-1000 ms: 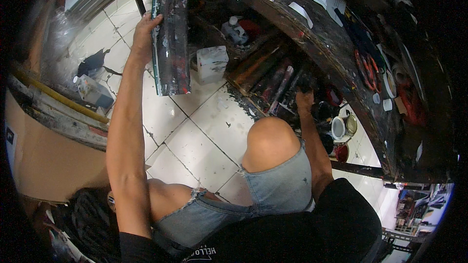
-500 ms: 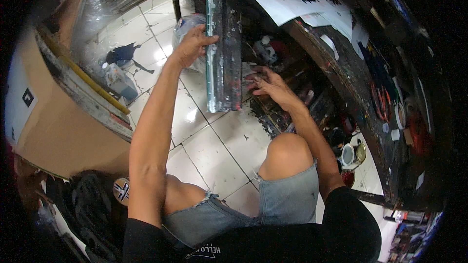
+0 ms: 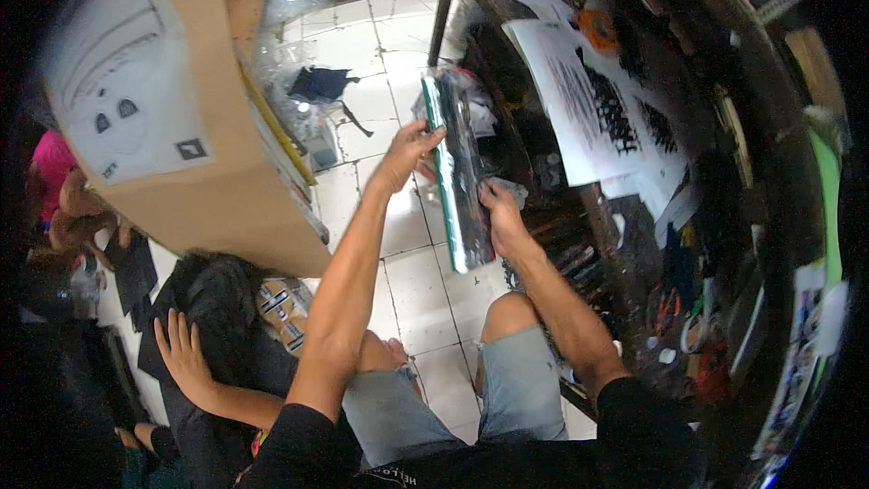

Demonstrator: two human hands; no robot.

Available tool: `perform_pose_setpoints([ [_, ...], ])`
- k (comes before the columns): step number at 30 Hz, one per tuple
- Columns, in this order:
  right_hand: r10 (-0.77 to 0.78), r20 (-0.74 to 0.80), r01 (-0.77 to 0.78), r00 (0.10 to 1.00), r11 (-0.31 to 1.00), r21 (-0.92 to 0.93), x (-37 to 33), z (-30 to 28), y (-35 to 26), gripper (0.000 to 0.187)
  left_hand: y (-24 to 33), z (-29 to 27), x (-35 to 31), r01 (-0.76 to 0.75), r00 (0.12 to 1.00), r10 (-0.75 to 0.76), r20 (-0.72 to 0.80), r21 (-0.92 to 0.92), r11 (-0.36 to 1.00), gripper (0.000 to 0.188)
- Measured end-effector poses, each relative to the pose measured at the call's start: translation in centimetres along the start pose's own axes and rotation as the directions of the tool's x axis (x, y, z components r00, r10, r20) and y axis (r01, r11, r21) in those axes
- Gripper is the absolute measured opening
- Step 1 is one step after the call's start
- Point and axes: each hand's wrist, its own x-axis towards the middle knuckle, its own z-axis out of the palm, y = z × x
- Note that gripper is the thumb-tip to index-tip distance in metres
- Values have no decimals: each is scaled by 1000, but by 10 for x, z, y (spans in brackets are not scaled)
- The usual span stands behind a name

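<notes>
Between both my hands is a long, dark, paint-stained squeegee [image 3: 460, 183] with a green edge along its left side. It slants slightly, its far end to the left, above the tiled floor. My left hand [image 3: 407, 158] grips the green edge, the thumb lying on the upper face and fingers underneath. My right hand [image 3: 503, 219] is closed on the opposite long edge, nearer the close end; its fingertips are partly hidden.
A big cardboard sheet [image 3: 208, 208] stands at left. Another person's hand [image 3: 186, 353] rests on black cloth [image 3: 226, 294] beside my left arm. To the right, a cluttered workbench [image 3: 625, 244] bears stained paper sheets [image 3: 579, 118]. A bottle [image 3: 317, 140] stands on the floor.
My right hand, earlier apart with spread fingers, has closed on the squeegee's right edge. The squeegee now sits lower and further right in view, tilted, as the view has swung left.
</notes>
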Motion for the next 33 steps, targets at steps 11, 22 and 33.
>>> perform_pose_setpoints([
  [11, -57, 911, -826, 407, 402, 394, -216, 69, -153, 62, 201, 83, -111, -286, 958, 206, -201, -575, 766, 67],
  [22, -280, 911, -816, 303, 417, 400, -414, 107, -343, 65, 488, 269, -175, 40, 808, 470, 355, -829, 558, 100],
  [33, -588, -120, 570, 800, 683, 457, -561, -13, -416, 74, 579, 413, -223, 21, 843, 367, 393, -706, 708, 86],
])
